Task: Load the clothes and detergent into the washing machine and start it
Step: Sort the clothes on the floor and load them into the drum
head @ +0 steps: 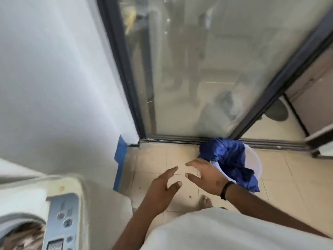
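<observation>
Hands come first, both held out low in front of the body with fingers spread and nothing in them. The left hand (162,188) floats over the tiled floor (155,159), the right hand (207,175), with a dark band at the wrist, is just beside the rim of a pale plastic bucket (252,159). At the lower left sits the washing machine (68,186), its tub open at the top, with brownish clothes (23,237) already inside and a blue-grey button panel (64,217) along the near edge. Past the hands, the bucket stands on the floor near the sliding door track, with a blue garment (228,156) heaped in it and spilling over the near rim. Beyond that rise a white wall and frosted glass doors (189,69).

The step in hand looks like fetching the blue garment. Best to gather it with both hands from underneath, so no sleeve trails on the floor, then lift it clear of the rim before turning left to the tub. Taking only the hanging corner would likely tip the light bucket. No detergent is in view.
</observation>
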### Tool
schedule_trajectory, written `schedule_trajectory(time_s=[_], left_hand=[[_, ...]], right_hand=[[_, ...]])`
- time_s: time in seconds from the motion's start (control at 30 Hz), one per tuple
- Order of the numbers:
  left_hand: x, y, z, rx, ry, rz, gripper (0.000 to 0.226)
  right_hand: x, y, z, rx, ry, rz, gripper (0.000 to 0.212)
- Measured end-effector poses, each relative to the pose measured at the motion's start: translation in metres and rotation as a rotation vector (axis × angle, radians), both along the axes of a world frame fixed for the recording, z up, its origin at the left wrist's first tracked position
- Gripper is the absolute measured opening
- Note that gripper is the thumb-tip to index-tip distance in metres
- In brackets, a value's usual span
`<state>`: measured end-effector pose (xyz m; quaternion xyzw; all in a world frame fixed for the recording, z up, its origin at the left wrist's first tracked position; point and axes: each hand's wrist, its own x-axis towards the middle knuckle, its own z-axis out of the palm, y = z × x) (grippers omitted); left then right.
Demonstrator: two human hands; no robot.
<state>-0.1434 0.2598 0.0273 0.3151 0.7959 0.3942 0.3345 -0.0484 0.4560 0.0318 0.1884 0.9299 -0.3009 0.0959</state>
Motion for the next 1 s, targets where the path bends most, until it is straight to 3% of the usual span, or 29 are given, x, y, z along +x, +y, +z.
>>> schedule_trajectory(time_s=[0.13, 0.43, 0.67, 0.83, 1.0], left_hand=[[0.005, 0.059, 0.007, -0.085, -0.057, -0.124, 0.053], [0.029, 0.219, 0.011, -0.134, -0.14, -0.152, 0.038], [0.049, 0.294, 0.002, -0.176, -0.276, -0.016, 0.027], [0.054, 0.338, 0.01, -0.162, -0.372, -0.028, 0.045], [0.037, 0.384, -0.003, -0.189, -0.383, -0.044, 0.021]], right_hand=[[0.046, 0.047, -0.003, -0.077, 0.012, -0.172, 0.043], [0.122, 0.196, -0.008, -0.183, 0.112, -0.458, 0.036], [0.189, 0.258, -0.032, -0.377, 0.081, -0.742, 0.027], [0.191, 0.285, -0.04, -0.46, 0.104, -0.889, 0.024], [0.161, 0.307, -0.045, -0.5, 0.078, -0.887, 0.028]])
